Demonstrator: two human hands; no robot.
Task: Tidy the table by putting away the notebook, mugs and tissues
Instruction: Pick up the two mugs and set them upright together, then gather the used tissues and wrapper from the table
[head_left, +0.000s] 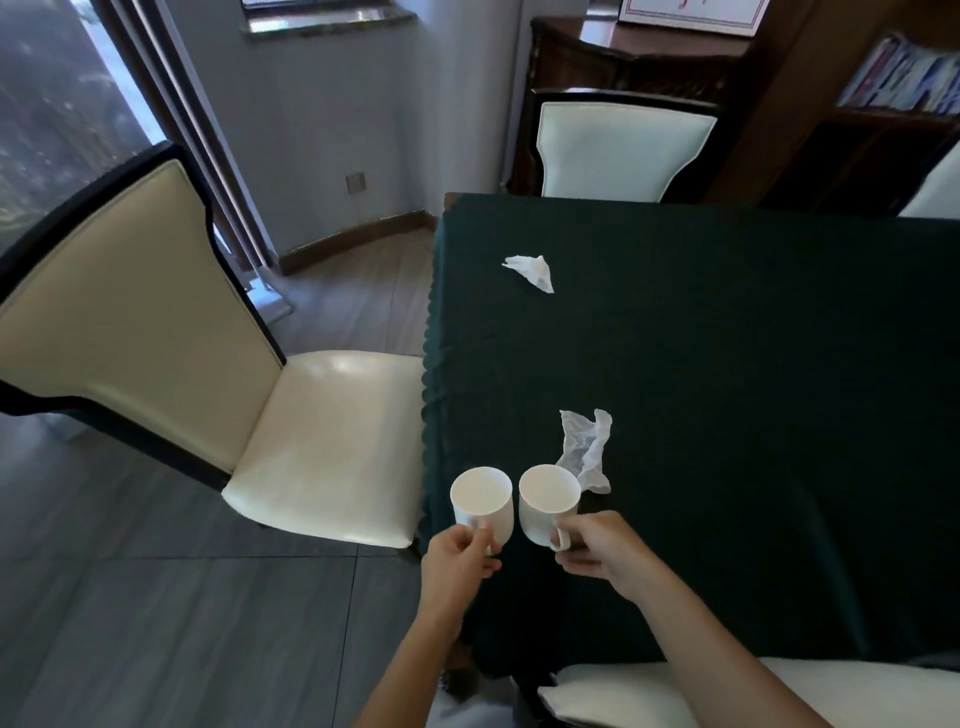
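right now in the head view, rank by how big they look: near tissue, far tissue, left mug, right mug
1. Near tissue, tall and crumpled, partly hidden by the right mug.
2. Left mug and right mug: alike, no ranking.
3. Far tissue, though its distance may be shrinking it.

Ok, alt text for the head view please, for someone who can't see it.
Each hand holds a white mug by its handle, left hand and right hand, above the corner of a dark green table. Two crumpled tissues lie there.

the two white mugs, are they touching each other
Apart. The head view shows a dark strip of tablecloth between the left mug and the right mug, each held by its handle in the left hand and right hand.
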